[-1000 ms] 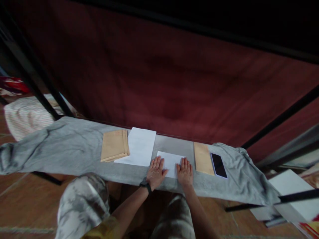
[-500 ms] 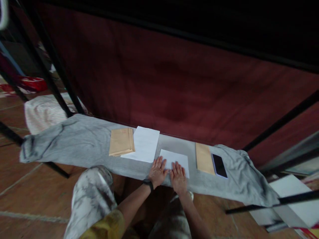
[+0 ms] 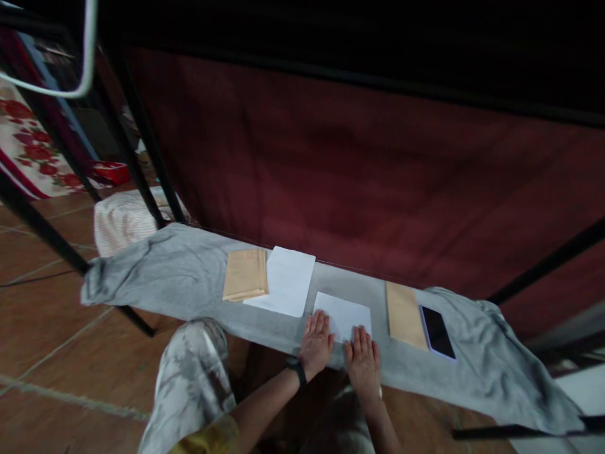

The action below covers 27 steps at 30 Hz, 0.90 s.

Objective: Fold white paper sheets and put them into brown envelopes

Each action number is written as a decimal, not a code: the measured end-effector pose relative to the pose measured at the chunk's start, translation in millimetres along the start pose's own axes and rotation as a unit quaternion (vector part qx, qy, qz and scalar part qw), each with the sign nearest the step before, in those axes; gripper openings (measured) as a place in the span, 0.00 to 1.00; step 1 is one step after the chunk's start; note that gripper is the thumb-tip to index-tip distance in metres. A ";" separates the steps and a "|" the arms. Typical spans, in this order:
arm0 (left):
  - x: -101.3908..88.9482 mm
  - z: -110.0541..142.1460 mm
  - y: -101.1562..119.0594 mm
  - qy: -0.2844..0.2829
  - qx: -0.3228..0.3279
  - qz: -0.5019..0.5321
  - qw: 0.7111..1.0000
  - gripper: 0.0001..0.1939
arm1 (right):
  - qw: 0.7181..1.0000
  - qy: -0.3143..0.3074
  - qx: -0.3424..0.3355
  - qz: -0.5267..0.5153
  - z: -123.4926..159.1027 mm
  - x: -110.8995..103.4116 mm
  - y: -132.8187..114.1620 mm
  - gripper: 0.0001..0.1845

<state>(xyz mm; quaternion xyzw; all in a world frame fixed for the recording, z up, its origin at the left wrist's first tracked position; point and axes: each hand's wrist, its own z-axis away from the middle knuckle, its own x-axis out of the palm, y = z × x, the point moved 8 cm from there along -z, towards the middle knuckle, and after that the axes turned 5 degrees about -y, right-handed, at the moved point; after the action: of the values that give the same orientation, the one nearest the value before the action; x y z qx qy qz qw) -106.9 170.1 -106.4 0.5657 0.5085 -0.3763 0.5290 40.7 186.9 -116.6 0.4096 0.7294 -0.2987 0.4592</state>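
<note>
A white sheet of paper (image 3: 344,313), about half the size of the stack beside it, lies flat on the grey cloth. My left hand (image 3: 316,343) rests palm down on its near left corner, fingers stretched out. Over its near right edge lies my right hand (image 3: 363,362), also flat with fingers extended. Larger white paper (image 3: 288,280) sits just to the left, partly under a pile of brown envelopes (image 3: 246,274). To the right is a single brown envelope (image 3: 405,315), with a phone (image 3: 437,332) along its right side.
Grey cloth (image 3: 165,268) covers a narrow shelf between black metal posts (image 3: 142,132). A dark red panel (image 3: 331,170) stands behind it. My knee (image 3: 189,366) is close to the front edge. A striped cloth (image 3: 125,221) lies at the left, and a white cable (image 3: 89,50) hangs upper left.
My view has shifted, so everything appears farther right. Both hands have slid toward me over the small sheet and now sit slightly farther apart, nearer its front edge.
</note>
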 end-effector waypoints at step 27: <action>5.2 -72.8 -4.1 -0.027 0.063 -0.109 0.992 0.30 | 0.981 -0.128 0.080 -0.120 -96.8 14.7 -18.3 0.28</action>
<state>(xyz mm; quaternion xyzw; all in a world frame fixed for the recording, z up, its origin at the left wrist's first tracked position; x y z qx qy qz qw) -118.0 242.2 -100.8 0.5290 0.5278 -0.4779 0.4618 -20.0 261.4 -90.3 0.3130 0.6820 -0.4589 0.4757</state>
